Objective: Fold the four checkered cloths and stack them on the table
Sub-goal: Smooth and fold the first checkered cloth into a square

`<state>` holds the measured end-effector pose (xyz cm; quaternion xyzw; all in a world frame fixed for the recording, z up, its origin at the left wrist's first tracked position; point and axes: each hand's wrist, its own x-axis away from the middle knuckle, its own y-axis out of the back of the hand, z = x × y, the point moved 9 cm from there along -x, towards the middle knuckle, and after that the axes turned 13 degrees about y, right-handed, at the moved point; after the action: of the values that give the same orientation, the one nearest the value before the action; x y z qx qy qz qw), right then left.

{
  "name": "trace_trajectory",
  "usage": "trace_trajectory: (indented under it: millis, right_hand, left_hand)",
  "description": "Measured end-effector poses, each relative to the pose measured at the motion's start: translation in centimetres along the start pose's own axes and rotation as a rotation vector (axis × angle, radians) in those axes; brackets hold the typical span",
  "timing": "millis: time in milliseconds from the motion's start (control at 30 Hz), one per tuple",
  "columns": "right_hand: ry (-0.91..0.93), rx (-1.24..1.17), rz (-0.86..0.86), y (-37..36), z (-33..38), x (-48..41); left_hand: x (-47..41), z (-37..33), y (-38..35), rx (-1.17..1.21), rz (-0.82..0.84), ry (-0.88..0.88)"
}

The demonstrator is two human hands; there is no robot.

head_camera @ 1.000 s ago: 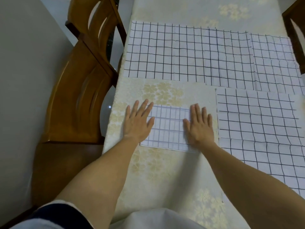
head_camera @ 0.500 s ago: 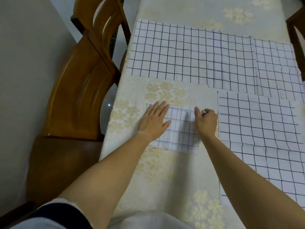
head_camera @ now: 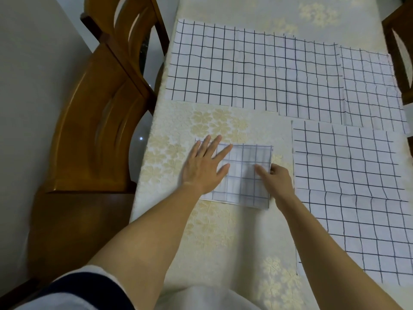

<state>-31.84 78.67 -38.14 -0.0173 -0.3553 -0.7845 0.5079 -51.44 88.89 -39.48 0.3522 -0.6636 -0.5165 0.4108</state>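
A small folded checkered cloth (head_camera: 245,175) lies on the table in front of me. My left hand (head_camera: 204,166) lies flat on its left part with fingers spread. My right hand (head_camera: 276,177) pinches the cloth's right edge, thumb on top and fingers curled at the edge. A large unfolded checkered cloth (head_camera: 245,66) is spread across the far side. Another one (head_camera: 371,83) lies at the far right, partly under its neighbour. A third spread cloth (head_camera: 348,189) covers the near right of the table.
The table (head_camera: 223,231) carries a cream cover with a pale flower pattern. Two wooden chairs (head_camera: 96,121) stand along its left side. Part of another chair (head_camera: 400,54) shows at the far right edge.
My left hand slid right onto the folded cloth. My right hand went from lying flat on the cloth to pinching its right edge with curled fingers.
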Motion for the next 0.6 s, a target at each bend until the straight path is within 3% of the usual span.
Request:
trace_trajectory:
  millis: [167,333,600]
  right_hand:
    - [0.036,-0.076,-0.042,-0.7,1.7,2.3]
    - [0.201,0.229,-0.078,0.1,3.4,3.5]
    - [0.255,0.293,-0.180,0.2,4.5,3.8]
  left_hand:
    - [0.0,0.0,-0.1,0.006,-0.006,-0.004]
    - [0.0,0.0,-0.4,-0.004,0.011,-0.023]
    - [0.1,0.3,-0.8,0.024,0.137,-0.079]
